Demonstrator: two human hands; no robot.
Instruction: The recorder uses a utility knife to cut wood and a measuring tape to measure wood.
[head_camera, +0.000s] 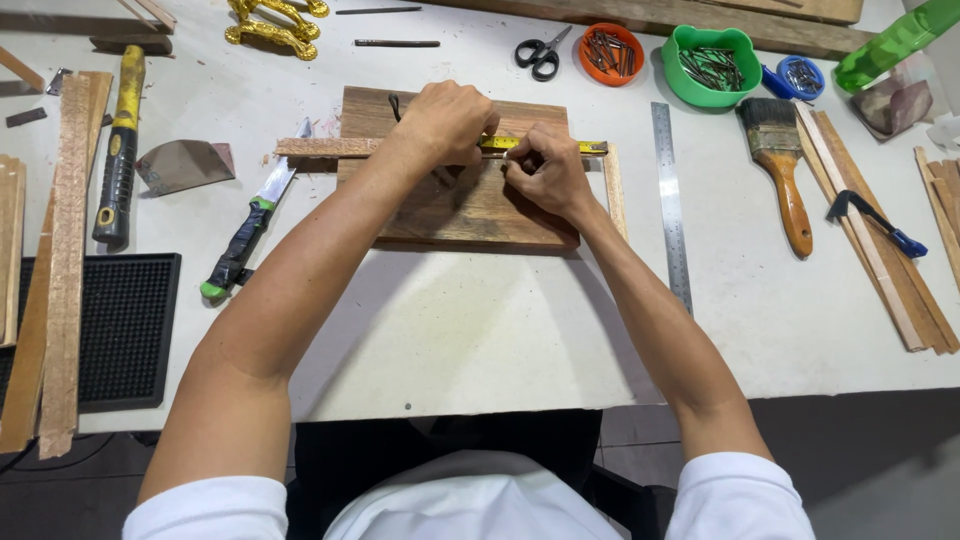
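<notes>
Measuring underway: our left hand (447, 122) presses the yellow tape measure (545, 146) onto the thin wood strip (330, 148) atop the board (470, 205) on the counter (480, 330), right hand (545, 170) pinching at the tape; no cut visible yet.

Left hand (447, 122) pressing a yellow tape (545, 146) onto a wood strip (325, 147) across a board (470, 205). Right hand (545, 172) pinched at the tape beside it. Knife (250, 225) just left of board; steel ruler (671, 215) to the right; paintbrush (780, 165) farther right.
</notes>
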